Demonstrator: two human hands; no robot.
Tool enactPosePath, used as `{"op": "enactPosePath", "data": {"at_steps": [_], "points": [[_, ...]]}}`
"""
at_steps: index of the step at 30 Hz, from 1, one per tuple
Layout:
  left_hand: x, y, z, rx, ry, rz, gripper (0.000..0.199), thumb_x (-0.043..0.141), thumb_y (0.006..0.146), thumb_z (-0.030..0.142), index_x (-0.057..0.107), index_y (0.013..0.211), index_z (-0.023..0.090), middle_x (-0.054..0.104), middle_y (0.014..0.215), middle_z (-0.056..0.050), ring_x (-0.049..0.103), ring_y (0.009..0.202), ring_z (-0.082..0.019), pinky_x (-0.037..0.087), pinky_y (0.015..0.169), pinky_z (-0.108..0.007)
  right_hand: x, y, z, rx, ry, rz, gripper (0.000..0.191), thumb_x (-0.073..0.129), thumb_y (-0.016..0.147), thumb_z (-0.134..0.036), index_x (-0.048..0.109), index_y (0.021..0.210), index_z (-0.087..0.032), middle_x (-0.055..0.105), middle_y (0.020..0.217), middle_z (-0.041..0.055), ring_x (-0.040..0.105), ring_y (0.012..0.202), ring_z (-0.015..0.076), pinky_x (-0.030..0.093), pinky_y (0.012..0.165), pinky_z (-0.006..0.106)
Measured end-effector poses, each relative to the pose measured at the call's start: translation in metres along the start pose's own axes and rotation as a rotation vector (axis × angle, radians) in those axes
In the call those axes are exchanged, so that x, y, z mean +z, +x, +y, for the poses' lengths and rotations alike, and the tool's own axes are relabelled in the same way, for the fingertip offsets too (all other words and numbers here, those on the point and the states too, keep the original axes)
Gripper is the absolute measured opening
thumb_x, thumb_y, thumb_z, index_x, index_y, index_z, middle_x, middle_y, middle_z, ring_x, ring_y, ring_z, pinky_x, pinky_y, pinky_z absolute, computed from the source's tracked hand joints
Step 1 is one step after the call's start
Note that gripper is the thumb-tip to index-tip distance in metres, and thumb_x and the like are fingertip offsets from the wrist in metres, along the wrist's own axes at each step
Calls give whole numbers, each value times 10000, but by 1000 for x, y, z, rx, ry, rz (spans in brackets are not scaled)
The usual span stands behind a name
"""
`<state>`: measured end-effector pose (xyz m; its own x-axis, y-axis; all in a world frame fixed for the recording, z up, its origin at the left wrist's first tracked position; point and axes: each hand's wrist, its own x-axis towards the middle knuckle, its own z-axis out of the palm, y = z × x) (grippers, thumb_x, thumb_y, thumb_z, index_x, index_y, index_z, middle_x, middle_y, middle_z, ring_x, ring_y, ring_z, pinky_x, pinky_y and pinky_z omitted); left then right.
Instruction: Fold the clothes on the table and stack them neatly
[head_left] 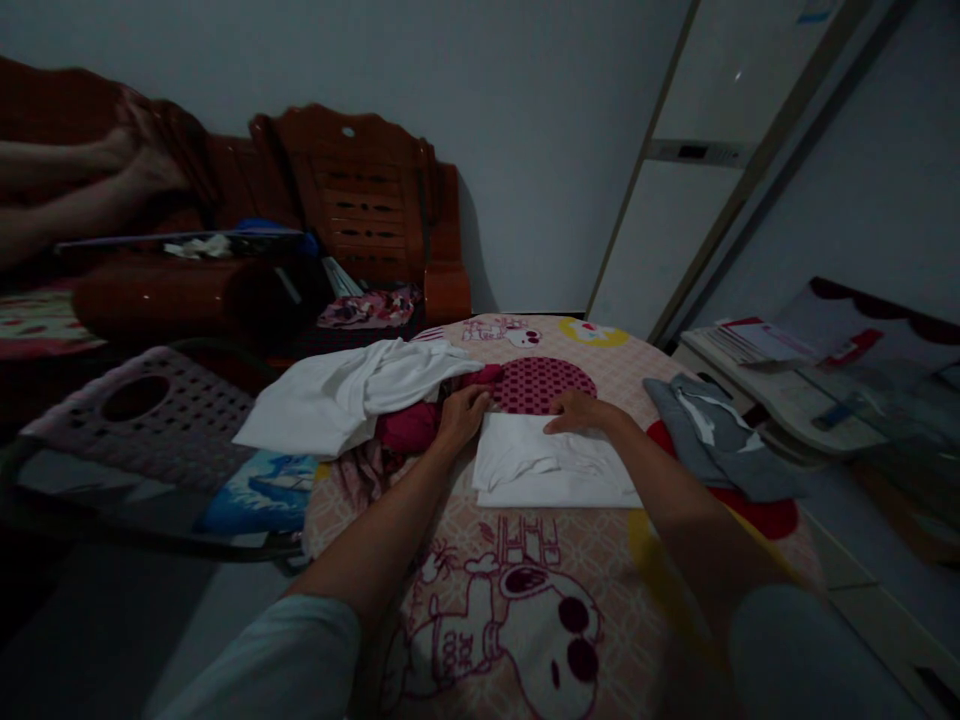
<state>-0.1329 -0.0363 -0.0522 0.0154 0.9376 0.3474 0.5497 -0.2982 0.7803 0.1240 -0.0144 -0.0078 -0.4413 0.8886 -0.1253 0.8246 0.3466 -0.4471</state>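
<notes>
A white garment [544, 470], folded into a flat rectangle, lies on the round cloth-covered table in front of me. My right hand [581, 412] grips its far edge, the thumb on top of the fabric. At its far left corner is my left hand [461, 415], with the fingers curled in and closed at the edge; their tips are hard to see in the dim light. Left of that hand, a loose white cloth [337, 395] is heaped over a dark pink garment [409, 428].
A patterned tablecloth [450, 620] covers the table. On the right edge rests a folded grey garment [701, 440]. A woven chair [142, 420] stands left, a wooden sofa [352, 200] behind. Another person's feet [142, 160] rest on the sofa. Papers [757, 340] lie on a side stand.
</notes>
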Motion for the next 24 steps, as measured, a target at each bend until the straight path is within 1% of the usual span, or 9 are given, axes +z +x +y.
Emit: {"op": "enactPosePath", "data": {"at_steps": [2,4,8,11,14,17,20,22,24], "points": [[-1,0,0,3,2,-9,300,505,898,259,734,1054,144,758,1047,-78,693,952,-224,525,890,-317,-4,1,-5,-8,-4,-155,183,782,683,-312,663,606,-197,610,568,-35,497,528,123,321,518,248],[-1,0,0,8,0,-16,299,506,894,265,736,1047,148,761,1032,-75,696,947,-227,525,896,-320,-7,-4,-13,-20,-12,-152,179,765,695,-305,657,612,-188,609,578,-28,497,539,126,324,530,252],[-1,1,-1,25,7,-17,292,517,877,269,744,1026,162,760,1044,-78,692,990,-251,517,943,-359,-19,-28,-23,-45,-42,9,170,717,730,-263,629,616,-172,592,599,-25,491,569,121,311,539,243],[-1,1,-2,26,13,-22,299,517,871,275,743,1034,166,752,1083,-83,681,1032,-253,509,965,-361,-39,-55,-17,-1,-95,162,155,676,775,-260,643,650,-176,623,653,9,511,617,139,313,568,261],[0,0,-2,23,9,-42,322,512,868,286,736,1054,149,749,1087,-94,680,1034,-248,507,961,-345,-63,-85,3,160,-258,433,119,686,781,-290,695,737,-181,679,754,66,574,708,188,346,625,290],[1,0,-3,22,13,-56,348,502,865,297,730,1068,131,747,1088,-107,681,1031,-247,507,951,-339,-78,-111,26,368,-393,590,151,675,803,-311,718,818,-168,700,852,113,624,805,239,383,682,313],[2,0,-4,30,21,-62,364,498,862,312,729,1075,129,745,1095,-108,679,1037,-250,502,957,-347,-79,-128,43,529,-466,605,166,650,833,-309,719,870,-163,701,918,132,646,892,269,417,737,330],[2,0,-5,32,23,-68,367,501,857,318,730,1077,134,746,1094,-102,681,1028,-252,501,962,-356,-75,-133,49,583,-482,574,175,629,847,-306,724,901,-168,706,928,129,652,906,272,430,741,332],[2,0,-6,31,26,-70,373,503,851,323,732,1076,133,748,1090,-100,683,1017,-254,503,956,-360,-74,-137,53,603,-470,580,192,630,838,-322,733,902,-173,711,912,122,654,885,270,436,719,330]]}}
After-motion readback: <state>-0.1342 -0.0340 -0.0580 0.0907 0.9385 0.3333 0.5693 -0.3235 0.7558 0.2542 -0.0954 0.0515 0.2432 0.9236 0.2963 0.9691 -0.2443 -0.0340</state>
